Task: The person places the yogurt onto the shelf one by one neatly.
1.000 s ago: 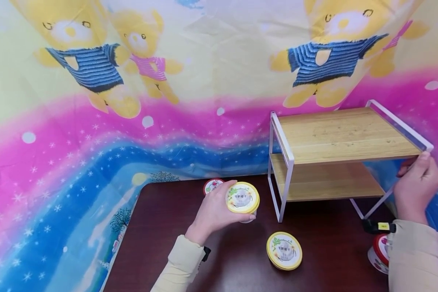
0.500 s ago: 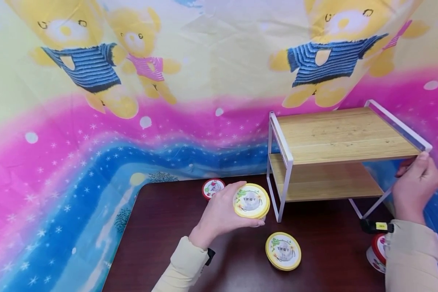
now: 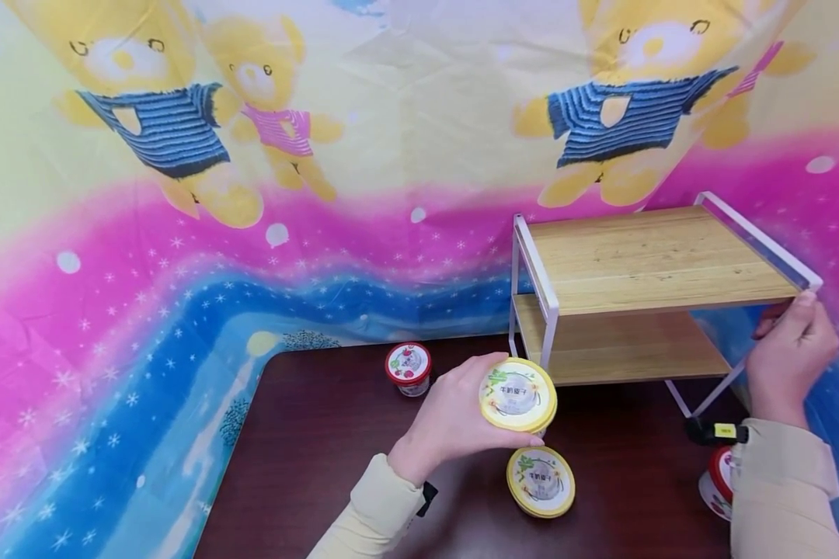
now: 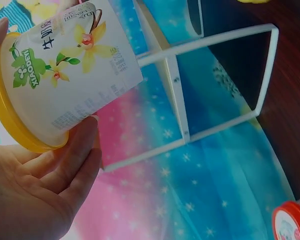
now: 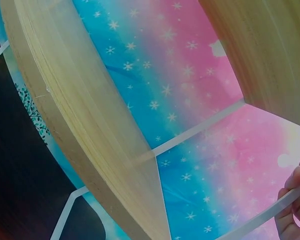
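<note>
Nearest, two pale sleeves (image 3: pixel 783 485) come in from the bottom and are cut off there. In front of the rack's right end is a red-lid tub (image 3: pixel 717 483); the right sleeve hides part of it. In front of the rack's left end, a yellow-lid tub (image 3: pixel 541 483) stands on the dark table (image 3: pixel 301 450), and only a bit of its side shows.

Just past it, the left hand (image 3: pixel 454 415) grips another yellow-lid tub (image 3: pixel 517 394), thumb on one side and fingers on the other. This tub is up off the table, by the rack's left front leg, and hides the bottom of that leg. The printing on its lid is too small to read.

The white-framed rack (image 3: pixel 664 260) has two wood boards. The right hand (image 3: pixel 795 353) holds the frame at the right front corner, fingers curled round the bar; the right wrist view cuts off most of that hand.

Left of the rack, near the table's back edge, sits a second red-lid tub, the far tub (image 3: pixel 409 367). That makes four tubs: two yellow lids, two red.

Behind the rack hangs a bright cloth (image 3: pixel 391 155) with four bears, their tops cut off or partly out of view.
</note>
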`<action>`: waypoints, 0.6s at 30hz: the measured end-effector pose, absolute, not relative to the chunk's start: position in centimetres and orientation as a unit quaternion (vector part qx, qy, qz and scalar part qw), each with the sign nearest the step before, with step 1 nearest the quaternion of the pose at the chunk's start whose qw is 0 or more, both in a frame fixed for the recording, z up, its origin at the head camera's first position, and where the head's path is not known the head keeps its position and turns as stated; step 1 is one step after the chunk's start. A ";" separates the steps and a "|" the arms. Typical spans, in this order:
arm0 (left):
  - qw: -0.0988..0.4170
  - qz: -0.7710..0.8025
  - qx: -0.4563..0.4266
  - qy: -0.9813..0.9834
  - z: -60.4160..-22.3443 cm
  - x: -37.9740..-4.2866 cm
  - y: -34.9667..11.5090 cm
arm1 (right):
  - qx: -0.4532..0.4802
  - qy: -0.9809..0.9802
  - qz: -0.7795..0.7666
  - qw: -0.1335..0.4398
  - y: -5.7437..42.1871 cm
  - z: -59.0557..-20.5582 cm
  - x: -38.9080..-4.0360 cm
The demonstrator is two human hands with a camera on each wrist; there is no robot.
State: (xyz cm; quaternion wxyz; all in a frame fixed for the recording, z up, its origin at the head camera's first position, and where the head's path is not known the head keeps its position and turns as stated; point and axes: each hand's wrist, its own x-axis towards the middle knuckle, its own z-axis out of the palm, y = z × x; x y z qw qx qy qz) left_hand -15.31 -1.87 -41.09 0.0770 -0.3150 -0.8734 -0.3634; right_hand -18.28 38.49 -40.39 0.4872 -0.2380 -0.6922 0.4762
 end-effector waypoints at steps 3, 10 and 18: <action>0.073 -0.365 -0.321 -0.871 -41.0 -15.0 -1.2 | -0.239 -0.689 0.476 0.491 37.6 -39.5 -17.8; 0.067 -0.370 -0.330 -0.866 -41.0 -14.4 0.4 | -0.216 -0.699 0.474 0.489 38.5 -40.0 -17.9; 0.084 -0.360 -0.346 -0.862 -40.3 -14.0 2.1 | -0.214 -0.703 0.489 0.470 39.1 -40.2 -17.8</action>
